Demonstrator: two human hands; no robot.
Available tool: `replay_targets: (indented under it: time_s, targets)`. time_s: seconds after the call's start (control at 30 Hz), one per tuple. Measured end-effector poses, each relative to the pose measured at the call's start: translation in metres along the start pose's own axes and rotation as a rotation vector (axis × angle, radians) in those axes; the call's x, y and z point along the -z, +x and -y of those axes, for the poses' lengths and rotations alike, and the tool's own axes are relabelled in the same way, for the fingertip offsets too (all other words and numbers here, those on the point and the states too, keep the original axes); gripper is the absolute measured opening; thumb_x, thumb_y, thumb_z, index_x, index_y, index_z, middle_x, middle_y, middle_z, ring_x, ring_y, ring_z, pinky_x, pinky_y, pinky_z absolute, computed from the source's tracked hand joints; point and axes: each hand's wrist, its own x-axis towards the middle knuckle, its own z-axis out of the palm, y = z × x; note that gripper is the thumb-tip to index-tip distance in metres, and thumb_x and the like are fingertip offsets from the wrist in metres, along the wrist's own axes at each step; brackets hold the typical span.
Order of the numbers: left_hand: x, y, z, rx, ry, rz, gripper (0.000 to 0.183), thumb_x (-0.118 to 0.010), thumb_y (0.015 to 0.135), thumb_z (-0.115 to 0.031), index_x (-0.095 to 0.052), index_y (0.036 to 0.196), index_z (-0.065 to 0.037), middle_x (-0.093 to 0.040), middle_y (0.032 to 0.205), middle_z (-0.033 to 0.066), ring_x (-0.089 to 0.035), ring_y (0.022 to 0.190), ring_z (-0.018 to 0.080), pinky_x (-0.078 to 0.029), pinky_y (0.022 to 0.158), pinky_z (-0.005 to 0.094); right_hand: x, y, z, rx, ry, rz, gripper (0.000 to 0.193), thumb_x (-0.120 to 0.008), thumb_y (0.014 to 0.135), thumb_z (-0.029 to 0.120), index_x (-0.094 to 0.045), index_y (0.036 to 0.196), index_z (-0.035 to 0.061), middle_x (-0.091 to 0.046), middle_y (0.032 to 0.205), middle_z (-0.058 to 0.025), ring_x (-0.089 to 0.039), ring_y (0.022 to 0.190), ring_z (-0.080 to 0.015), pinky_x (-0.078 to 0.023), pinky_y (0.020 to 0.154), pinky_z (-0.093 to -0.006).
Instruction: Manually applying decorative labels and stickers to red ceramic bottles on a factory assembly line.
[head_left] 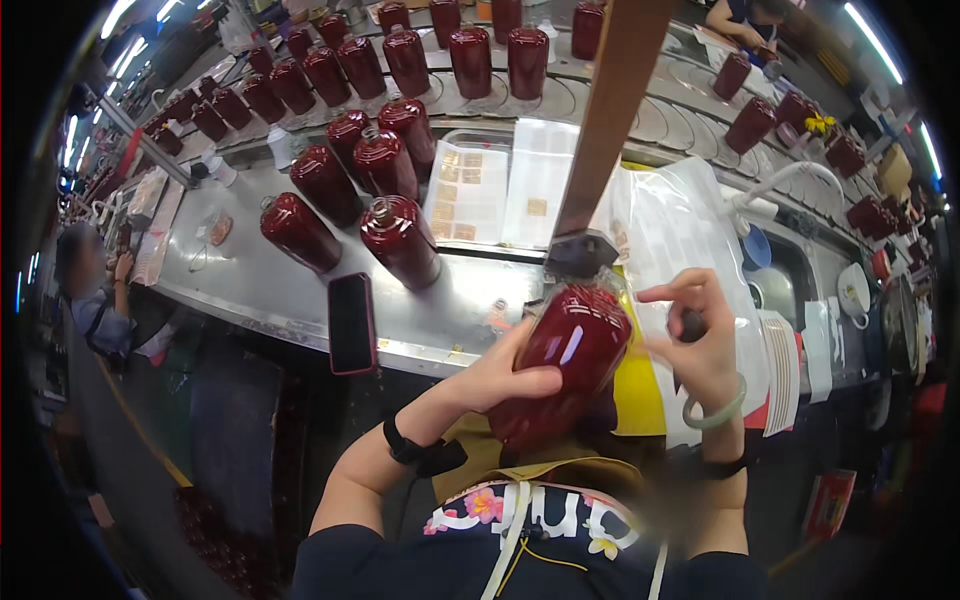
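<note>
In front of my chest, my left hand (pixel 505 375) grips a glossy dark red bottle (pixel 575 345) from its left side, thumb across the front. The bottle is tilted, its far end close to the dark bracket (pixel 580 255) at the foot of a brown post. Just right of the bottle is my right hand (pixel 705 335), its fingers curled, apart from the bottle. A small dark rounded object (pixel 692 325) shows within those fingers; its kind is unclear. Left of the post, several more dark red bottles (pixel 400 240) stand on the metal worktop.
Sheets with gold decals (pixel 470 195) lie behind. A phone (pixel 352 322) rests at the worktop's front edge. Plastic sheeting (pixel 690 230) and a yellow sheet (pixel 640 395) lie right, before a sink (pixel 790 265) with a faucet (pixel 800 172). Bottles line a conveyor (pixel 490 108). Other people (pixel 95 290) sit nearby.
</note>
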Motion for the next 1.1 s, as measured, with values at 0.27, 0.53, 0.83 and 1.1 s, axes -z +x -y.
replay_targets:
  time_s: [0.27,0.53,0.83,1.1]
  targets:
    - [-0.026,0.031,0.037,0.082,0.014,-0.641,0.057,-0.065,0.104,-0.042,-0.048,0.133,0.003,-0.065,0.12,0.0165,-0.069,0.101,0.0168,-0.06,0.081,0.0313,-0.063,-0.054,-0.052,-0.413,0.339,0.039,0.074,-0.078,0.094,0.017,-0.039,0.155,0.0013,-0.068,0.119,-0.0104,-0.05,0.075,-0.0036,-0.043,0.069,-0.0209]
    - [-0.038,0.046,0.039,0.004,0.077,-0.609,0.054,-0.057,0.108,-0.043,-0.042,0.136,0.001,-0.058,0.13,0.0149,-0.062,0.112,0.016,-0.055,0.093,0.0309,-0.068,-0.052,-0.058,-0.323,0.315,-0.018,0.086,-0.077,0.095,0.021,-0.028,0.162,-0.0029,-0.067,0.122,-0.0123,-0.064,0.102,-0.012,-0.052,0.091,-0.0285]
    - [0.033,0.063,0.019,-0.416,0.879,-0.8,0.039,-0.055,0.106,-0.017,-0.054,0.136,0.007,-0.063,0.134,0.0236,-0.061,0.126,0.0302,-0.047,0.105,0.0391,-0.062,-0.036,-0.062,-0.319,0.201,-0.068,0.081,-0.083,0.088,0.018,-0.042,0.155,-0.0007,-0.064,0.124,-0.0105,-0.047,0.077,-0.0086,-0.045,0.072,-0.0246]
    - [0.148,0.152,-0.008,-0.245,1.711,-0.43,0.029,-0.059,0.085,0.003,-0.071,0.111,0.0,-0.071,0.102,0.0242,-0.068,0.099,0.0422,-0.052,0.093,0.0504,-0.077,-0.037,-0.067,-0.242,0.021,-0.124,0.098,-0.092,0.076,0.029,-0.042,0.155,0.0027,-0.057,0.127,-0.0087,-0.046,0.08,-0.0138,-0.044,0.073,-0.0283]
